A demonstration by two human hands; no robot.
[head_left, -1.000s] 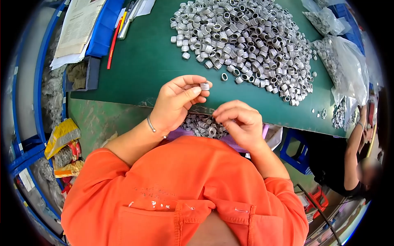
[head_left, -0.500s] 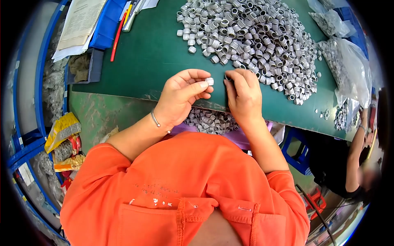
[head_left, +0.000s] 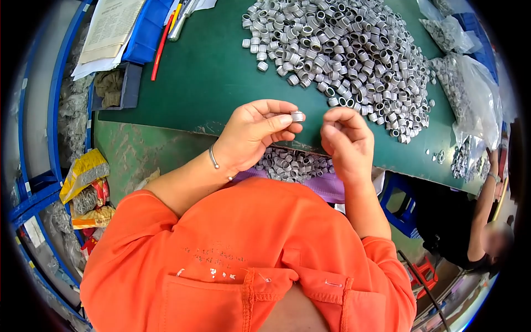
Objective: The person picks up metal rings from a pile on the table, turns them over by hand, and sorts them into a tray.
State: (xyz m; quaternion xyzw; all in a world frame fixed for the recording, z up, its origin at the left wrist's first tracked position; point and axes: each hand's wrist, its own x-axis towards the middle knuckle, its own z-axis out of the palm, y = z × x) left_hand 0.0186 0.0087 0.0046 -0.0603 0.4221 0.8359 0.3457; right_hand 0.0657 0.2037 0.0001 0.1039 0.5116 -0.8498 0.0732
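Between the thumb and index finger of my left hand (head_left: 251,133) is a small silver-grey metal ring (head_left: 297,116), gripped near the table's front edge. My right hand (head_left: 349,144) is just to the right of it, apart from the ring. Its fingers are curled in towards the thumb, and whatever they may hold is hidden. Beyond both hands, a large heap of similar metal rings (head_left: 343,52) spreads over the green table (head_left: 204,72). Below the table edge, more rings (head_left: 293,164) lie in a purple container (head_left: 326,187) close to my body.
Plastic bags of small parts (head_left: 467,94) line the table's right side. At the back left are a blue tray with papers (head_left: 113,27), a red pen (head_left: 160,52) and a grey bin holding cloth (head_left: 131,86). Another person (head_left: 453,221) works at the right, by a blue stool (head_left: 401,202).
My right hand has drawn back to the right and slightly down from the heap's edge, its fingers curling in. The left hand has shifted a little right and down, still holding the ring.
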